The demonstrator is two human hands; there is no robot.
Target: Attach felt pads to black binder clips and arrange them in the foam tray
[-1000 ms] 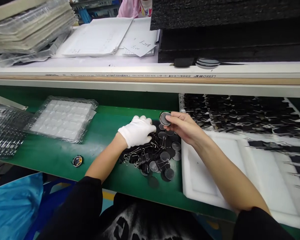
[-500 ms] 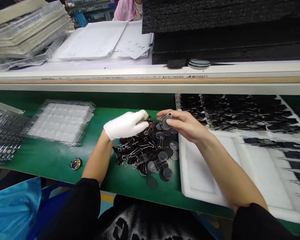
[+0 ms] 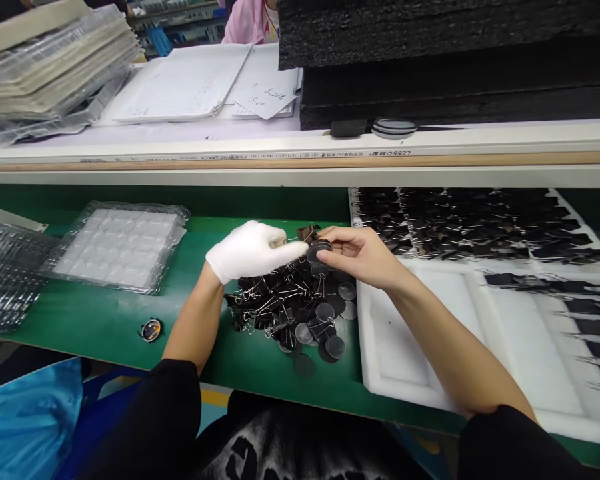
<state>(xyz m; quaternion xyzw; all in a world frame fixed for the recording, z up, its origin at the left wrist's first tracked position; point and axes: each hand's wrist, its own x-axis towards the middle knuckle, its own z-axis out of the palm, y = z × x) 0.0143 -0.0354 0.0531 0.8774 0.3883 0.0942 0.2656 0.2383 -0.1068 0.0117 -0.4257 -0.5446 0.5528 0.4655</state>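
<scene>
Fig. 1. The gloved left hand [image 3: 253,250] was pinched on a black clip [image 3: 307,233], and the bare right hand [image 3: 363,257] was closed on the edge of 1 round disc [image 3: 320,248]. The 2 hands met fingertip to fingertip just above the pile of clips and discs [image 3: 290,307] on the green table [image 3: 105,313]. A white foam tray [image 3: 410,347] lay just right of the pile, a clear blister tray [image 3: 123,243] well to its left, and 1 round badge [image 3: 151,329] near the table's front edge.

Disc [image 3: 319,247] partly behind right hand [image 3: 361,255]
</scene>
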